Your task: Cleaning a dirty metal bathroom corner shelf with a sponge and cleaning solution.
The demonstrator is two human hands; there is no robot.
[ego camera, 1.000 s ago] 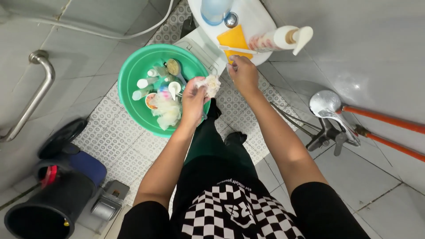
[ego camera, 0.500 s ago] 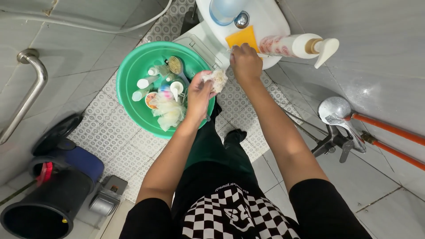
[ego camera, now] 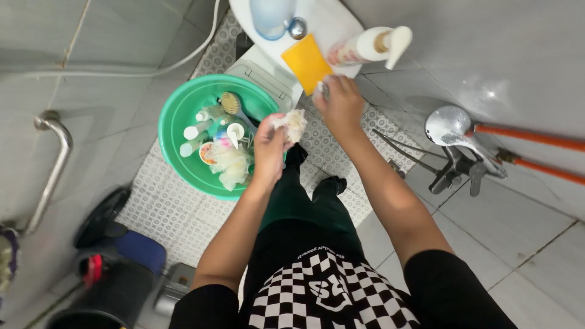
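My left hand [ego camera: 271, 146] is closed around a crumpled off-white wad [ego camera: 292, 123], held over the right rim of a green basin [ego camera: 173, 116]. The basin holds small bottles, a round brush [ego camera: 230, 103] and a pale mesh puff [ego camera: 231, 164]. My right hand [ego camera: 341, 105] reaches to the edge of a white fixture [ego camera: 332, 21] and pinches a small white object [ego camera: 321, 90] beside a yellow pad [ego camera: 306, 62]. A white pump bottle [ego camera: 368, 44] lies on its side just beyond that hand.
A pale blue cup [ego camera: 271, 15] sits on the white fixture. A chrome shower head [ego camera: 448, 125] and orange pipes [ego camera: 527, 137] are at the right wall. A metal grab bar [ego camera: 53, 161] is on the left, with a black bin [ego camera: 106, 295] and a blue item [ego camera: 139, 250] below it.
The view has swung, so the fixture and the basin sit more to the left. My right hand has drawn back slightly from the yellow pad towards its corner. My left hand still holds the wad.
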